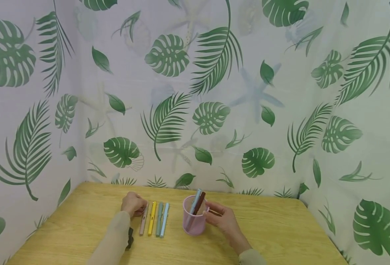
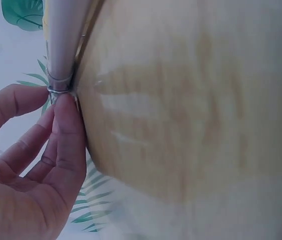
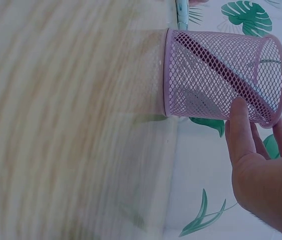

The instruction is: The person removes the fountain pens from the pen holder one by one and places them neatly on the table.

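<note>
In the head view my left hand is at the far end of a dusty-pink pen, leftmost in a row on the table. The left wrist view shows thumb and fingertips pinching that pen at its end. My right hand holds a pink mesh pen holder by its right side and rim. One finger lies against the mesh in the right wrist view, others at the rim. Inside the upright holder lean a dark brown pen and a light blue pen.
Beside the pink pen lie a yellow pen, a grey-green pen and a light blue pen, roughly parallel. The wooden table meets a leaf-printed curtain at the back and sides. A black band is at the left wrist.
</note>
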The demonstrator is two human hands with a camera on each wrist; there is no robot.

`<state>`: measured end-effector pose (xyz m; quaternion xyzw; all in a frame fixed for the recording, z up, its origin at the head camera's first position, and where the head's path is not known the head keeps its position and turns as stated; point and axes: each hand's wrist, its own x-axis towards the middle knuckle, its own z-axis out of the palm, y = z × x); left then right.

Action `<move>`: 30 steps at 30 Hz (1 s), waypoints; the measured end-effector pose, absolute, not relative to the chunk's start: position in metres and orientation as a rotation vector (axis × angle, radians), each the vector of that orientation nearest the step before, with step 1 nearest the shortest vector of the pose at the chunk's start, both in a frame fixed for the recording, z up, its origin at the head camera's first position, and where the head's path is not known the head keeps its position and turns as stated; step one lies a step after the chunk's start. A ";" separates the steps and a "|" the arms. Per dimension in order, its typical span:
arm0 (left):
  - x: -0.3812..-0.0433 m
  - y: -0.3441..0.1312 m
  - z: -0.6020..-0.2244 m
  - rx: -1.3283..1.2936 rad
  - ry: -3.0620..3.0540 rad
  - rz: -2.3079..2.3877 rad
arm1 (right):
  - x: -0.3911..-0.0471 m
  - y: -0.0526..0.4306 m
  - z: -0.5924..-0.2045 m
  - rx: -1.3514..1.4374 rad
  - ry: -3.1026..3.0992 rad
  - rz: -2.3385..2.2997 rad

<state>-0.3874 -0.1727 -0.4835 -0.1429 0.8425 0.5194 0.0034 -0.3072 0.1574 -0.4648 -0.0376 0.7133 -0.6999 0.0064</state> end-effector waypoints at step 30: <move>-0.381 -0.162 -0.468 -0.380 2.603 2.039 | -0.308 0.158 -0.465 -0.116 2.217 -2.198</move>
